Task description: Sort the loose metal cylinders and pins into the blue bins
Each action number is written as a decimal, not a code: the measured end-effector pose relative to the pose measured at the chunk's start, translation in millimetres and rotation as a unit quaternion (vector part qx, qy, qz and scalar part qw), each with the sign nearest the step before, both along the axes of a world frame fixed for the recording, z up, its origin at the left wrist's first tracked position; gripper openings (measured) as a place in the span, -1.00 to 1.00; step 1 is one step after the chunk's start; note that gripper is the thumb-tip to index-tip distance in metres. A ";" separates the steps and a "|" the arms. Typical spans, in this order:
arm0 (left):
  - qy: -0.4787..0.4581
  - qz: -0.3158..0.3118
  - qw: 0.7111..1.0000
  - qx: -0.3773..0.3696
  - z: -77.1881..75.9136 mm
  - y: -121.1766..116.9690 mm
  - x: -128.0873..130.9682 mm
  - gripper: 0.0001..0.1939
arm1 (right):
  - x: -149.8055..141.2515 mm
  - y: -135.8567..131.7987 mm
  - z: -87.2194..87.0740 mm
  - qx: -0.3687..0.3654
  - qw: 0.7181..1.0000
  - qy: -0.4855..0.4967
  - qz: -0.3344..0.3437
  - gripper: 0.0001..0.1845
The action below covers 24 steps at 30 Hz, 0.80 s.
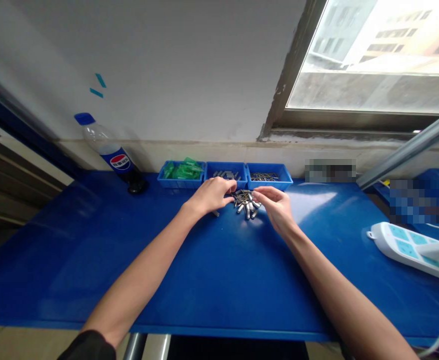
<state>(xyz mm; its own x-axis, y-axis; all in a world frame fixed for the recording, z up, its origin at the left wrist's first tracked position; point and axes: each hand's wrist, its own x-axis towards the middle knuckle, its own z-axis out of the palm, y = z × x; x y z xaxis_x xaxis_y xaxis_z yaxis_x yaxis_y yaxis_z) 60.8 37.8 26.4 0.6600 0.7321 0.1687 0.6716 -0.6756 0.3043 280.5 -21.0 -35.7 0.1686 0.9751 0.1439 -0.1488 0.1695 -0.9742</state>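
A small heap of short metal pieces (246, 203) lies on the blue table (219, 280), just in front of three blue bins. My left hand (212, 194) rests at the heap's left edge, fingers curled and pinched together over a piece too small to make out. My right hand (275, 204) is at the heap's right edge, fingers bent with the tips close together near the pieces. One stray metal piece (216, 214) lies under my left hand.
Three blue bins stand by the wall: green parts (182, 172), grey metal pieces (226, 175), thin pins (267, 176). A Pepsi bottle (112, 154) stands at the far left. A white power strip (416, 247) lies at the right; a metal rail (410, 147) slants above it.
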 end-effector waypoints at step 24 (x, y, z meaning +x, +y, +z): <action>-0.117 -0.059 0.991 0.015 -13.3 2.1 8.8 -0.69 | 0.0 -2.9 7.0 -0.005 1.000 0.000 -0.005 -0.46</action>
